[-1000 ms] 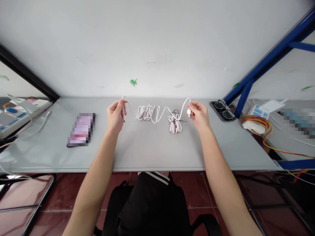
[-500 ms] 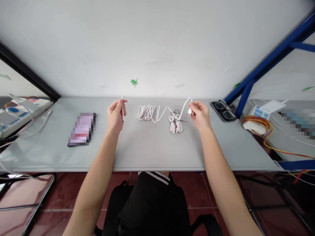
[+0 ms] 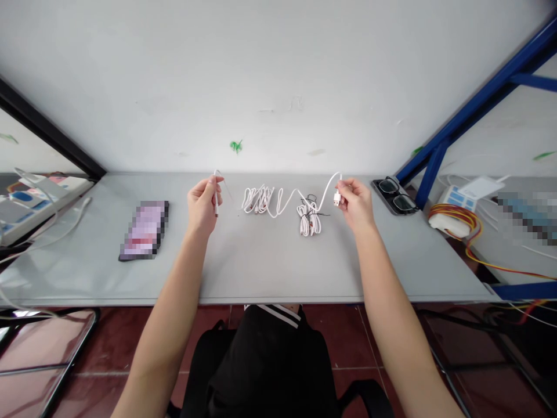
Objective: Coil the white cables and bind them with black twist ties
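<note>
A white cable runs across the grey table between my two hands. My left hand is closed in a pinch on one thin end of it, held upright above the table. My right hand pinches the other end, a white USB plug. The cable's middle part lies bunched in loops on the table. A second white cable bundle, tied with a black twist wire, lies just left of my right hand.
A phone lies left of my left hand. Black glasses rest on a dark tray at the right, by a blue frame post. A white power strip and coloured wires are further right. Another power strip is far left.
Both hands have drifted slightly apart, the left a little leftward and the right a little rightward and up, drawing the cable a bit tauter. Grips are unchanged.
</note>
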### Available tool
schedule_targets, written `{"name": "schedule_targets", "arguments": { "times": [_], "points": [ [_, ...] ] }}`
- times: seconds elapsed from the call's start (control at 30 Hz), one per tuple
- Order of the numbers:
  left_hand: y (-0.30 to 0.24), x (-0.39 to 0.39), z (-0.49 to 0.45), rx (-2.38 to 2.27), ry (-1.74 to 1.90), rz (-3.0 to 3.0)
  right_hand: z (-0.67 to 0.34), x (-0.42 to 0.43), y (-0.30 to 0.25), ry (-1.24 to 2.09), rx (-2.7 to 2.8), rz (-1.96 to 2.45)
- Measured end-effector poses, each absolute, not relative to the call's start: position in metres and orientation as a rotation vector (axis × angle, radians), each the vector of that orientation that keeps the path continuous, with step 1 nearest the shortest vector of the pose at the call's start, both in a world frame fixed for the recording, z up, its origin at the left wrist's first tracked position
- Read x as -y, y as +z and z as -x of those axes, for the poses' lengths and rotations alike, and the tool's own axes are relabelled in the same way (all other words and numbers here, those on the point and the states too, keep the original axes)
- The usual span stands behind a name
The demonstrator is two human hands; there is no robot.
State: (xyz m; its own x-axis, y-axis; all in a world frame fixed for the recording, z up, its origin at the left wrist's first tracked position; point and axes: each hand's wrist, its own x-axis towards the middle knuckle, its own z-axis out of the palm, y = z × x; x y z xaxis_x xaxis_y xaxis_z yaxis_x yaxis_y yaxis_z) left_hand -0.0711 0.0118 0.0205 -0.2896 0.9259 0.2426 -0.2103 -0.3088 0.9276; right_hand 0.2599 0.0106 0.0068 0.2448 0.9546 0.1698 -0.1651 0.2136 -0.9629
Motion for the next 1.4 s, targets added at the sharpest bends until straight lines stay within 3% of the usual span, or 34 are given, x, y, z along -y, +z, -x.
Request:
{"name": "schedule_targets", "arguments": {
  "times": [0.4,0.7,1.0,1.4],
  "points": [
    [0.025,-0.011,0.070,-1.028,1.761,-1.012,-0.261,-0.011,0.006,0.935,1.043,1.016],
    [0.027,-0.010,0.070,-1.026,1.846,-0.974,-0.267,-0.015,0.003,0.704,0.956,0.967],
    [0.034,-0.014,0.084,-1.016,2.212,-0.572,-0.286,-0.025,0.002,0.523,0.755,0.974],
    [0.034,-0.015,0.092,-0.852,2.139,-0.578,-0.292,-0.022,0.007,0.597,0.814,0.893]
  ]
}}
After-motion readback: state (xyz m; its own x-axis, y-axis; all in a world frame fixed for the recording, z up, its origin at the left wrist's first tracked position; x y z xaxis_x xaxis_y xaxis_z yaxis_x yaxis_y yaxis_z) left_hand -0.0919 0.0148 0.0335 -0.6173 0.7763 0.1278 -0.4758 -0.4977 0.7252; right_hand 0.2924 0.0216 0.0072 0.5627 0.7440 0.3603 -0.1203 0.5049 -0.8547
